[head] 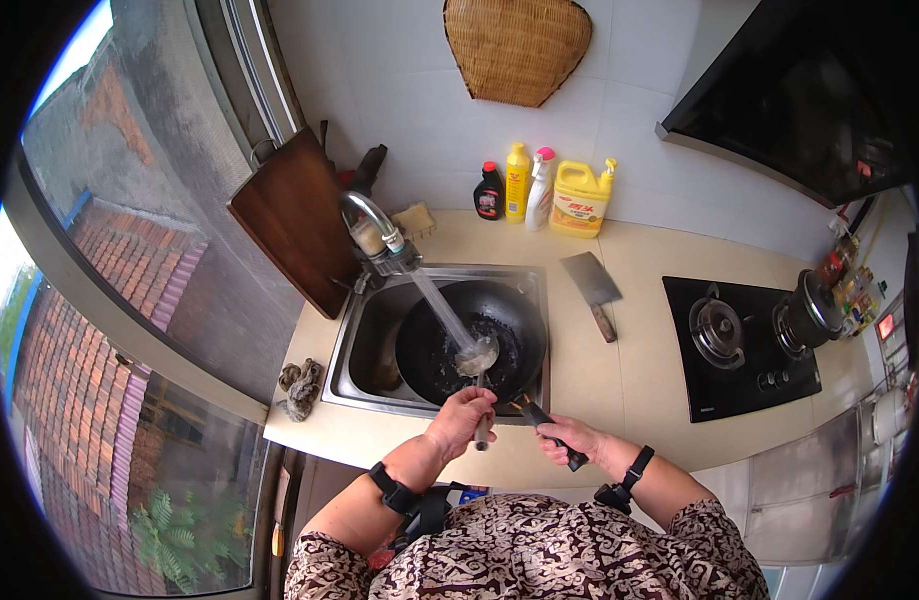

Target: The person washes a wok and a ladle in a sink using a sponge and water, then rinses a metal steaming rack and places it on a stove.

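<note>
Water runs from a curved metal faucet into a dark wok resting in the stainless steel sink. My left hand grips the handle of a metal ladle, whose bowl is under the stream inside the wok. The wok's dark handle is in my right hand, over the front edge of the counter. Splashing blurs the inside of the wok and the ladle's bowl.
A cleaver lies right of the sink, with a black gas stove holding a pot beyond. Cleaning bottles line the wall. A wooden cutting board leans by the window; a crumpled cloth lies left of the sink.
</note>
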`<action>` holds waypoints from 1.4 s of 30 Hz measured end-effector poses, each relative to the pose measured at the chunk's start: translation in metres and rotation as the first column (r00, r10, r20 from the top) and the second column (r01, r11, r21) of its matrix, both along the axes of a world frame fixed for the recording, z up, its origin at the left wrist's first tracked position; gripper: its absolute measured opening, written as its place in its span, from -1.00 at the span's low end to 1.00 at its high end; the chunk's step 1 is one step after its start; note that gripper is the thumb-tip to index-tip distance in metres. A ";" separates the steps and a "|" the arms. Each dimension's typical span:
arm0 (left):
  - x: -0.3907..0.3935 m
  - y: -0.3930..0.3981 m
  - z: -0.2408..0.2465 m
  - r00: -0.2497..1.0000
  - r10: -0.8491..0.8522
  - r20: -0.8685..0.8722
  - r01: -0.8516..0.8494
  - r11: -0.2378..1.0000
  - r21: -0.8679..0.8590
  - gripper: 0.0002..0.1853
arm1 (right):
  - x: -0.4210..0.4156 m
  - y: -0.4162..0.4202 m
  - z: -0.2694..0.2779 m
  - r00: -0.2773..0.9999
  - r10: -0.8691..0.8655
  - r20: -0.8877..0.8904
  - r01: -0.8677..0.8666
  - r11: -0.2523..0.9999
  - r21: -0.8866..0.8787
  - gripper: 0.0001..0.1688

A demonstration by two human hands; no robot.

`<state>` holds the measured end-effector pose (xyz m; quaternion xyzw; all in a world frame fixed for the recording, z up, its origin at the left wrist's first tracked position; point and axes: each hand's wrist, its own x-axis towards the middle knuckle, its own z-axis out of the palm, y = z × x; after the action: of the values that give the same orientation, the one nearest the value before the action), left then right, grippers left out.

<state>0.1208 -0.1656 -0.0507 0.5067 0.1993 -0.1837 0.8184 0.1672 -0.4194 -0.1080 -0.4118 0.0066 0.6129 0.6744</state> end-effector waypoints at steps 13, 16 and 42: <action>-0.052 0.095 0.075 0.976 -0.053 0.212 0.167 0.805 -0.569 -0.85 | -0.026 -0.011 0.048 0.993 -0.060 0.102 0.050 0.994 0.093 -0.78; -0.054 0.091 0.093 0.973 -0.107 0.202 0.186 0.885 -0.427 -0.87 | -0.029 -0.023 0.067 0.987 -0.101 0.124 0.092 0.993 0.076 -0.74; -0.051 0.032 0.103 0.936 -0.298 0.189 0.275 0.951 0.140 -0.82 | -0.082 -0.261 0.139 0.577 -0.724 0.378 0.762 0.644 0.071 -0.79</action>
<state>0.0694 -0.1333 0.0522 0.5916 0.0465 -0.2358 0.7696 0.0850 -0.6808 0.0310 -0.5121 0.0811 0.1823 0.8354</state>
